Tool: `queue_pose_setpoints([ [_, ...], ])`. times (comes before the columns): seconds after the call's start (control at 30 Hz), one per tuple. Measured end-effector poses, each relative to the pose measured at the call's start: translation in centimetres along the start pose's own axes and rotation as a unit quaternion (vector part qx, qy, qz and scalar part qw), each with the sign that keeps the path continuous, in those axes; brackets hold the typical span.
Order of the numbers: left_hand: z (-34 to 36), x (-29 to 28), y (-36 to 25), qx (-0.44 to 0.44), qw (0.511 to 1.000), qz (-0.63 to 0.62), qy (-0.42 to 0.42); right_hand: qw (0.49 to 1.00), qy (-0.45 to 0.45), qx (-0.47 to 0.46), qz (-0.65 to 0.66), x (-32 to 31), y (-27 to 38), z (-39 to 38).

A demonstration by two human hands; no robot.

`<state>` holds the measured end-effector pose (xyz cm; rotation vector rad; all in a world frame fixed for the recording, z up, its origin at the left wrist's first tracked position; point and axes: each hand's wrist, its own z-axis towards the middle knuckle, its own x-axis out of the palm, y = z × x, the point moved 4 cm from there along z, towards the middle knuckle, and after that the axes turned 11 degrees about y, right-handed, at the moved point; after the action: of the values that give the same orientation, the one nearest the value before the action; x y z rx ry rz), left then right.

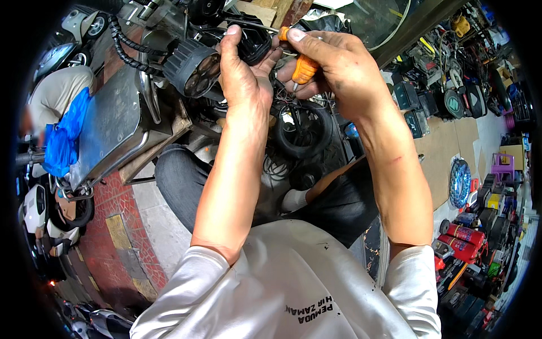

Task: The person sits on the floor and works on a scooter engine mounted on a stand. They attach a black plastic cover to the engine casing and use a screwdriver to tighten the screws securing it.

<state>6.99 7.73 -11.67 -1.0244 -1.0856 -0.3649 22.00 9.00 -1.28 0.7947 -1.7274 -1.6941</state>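
My left hand (241, 79) is closed around a black plastic housing (255, 46), thumb up along its left side. In my right hand (351, 70) is an orange-handled screwdriver (284, 34), pinched between thumb and fingers. Its thin shaft runs left over the top of the housing; where the tip ends is hard to make out. A second orange handle (305, 69) with a short metal end pointing down sits under the same hand's fingers. Just left of my left wrist is a round, ribbed black part (193, 68) with a hollow front.
Below my hands lie a small black wheel (305, 131) and loose cables (276, 168). To the left stands a worn metal-topped bench (110, 121) with a blue plastic bag (66, 133); a person (62, 96) bends beyond it. Tools and red cylinders (464, 240) crowd the right.
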Motion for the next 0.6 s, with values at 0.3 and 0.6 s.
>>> queue_pose_setpoints([
  [0.3, 0.6, -0.3, -0.1, 0.022, 1.0, -0.002, -0.012, 0.677, 0.027, -0.272, -0.683, 1.1, 4.9, -2.5],
  [0.6, -0.4, 1.4, -0.5, 0.014, 0.999, 0.028, 0.015, 0.493, 0.09, -0.298, -0.813, 1.3, 3.2, 1.6],
])
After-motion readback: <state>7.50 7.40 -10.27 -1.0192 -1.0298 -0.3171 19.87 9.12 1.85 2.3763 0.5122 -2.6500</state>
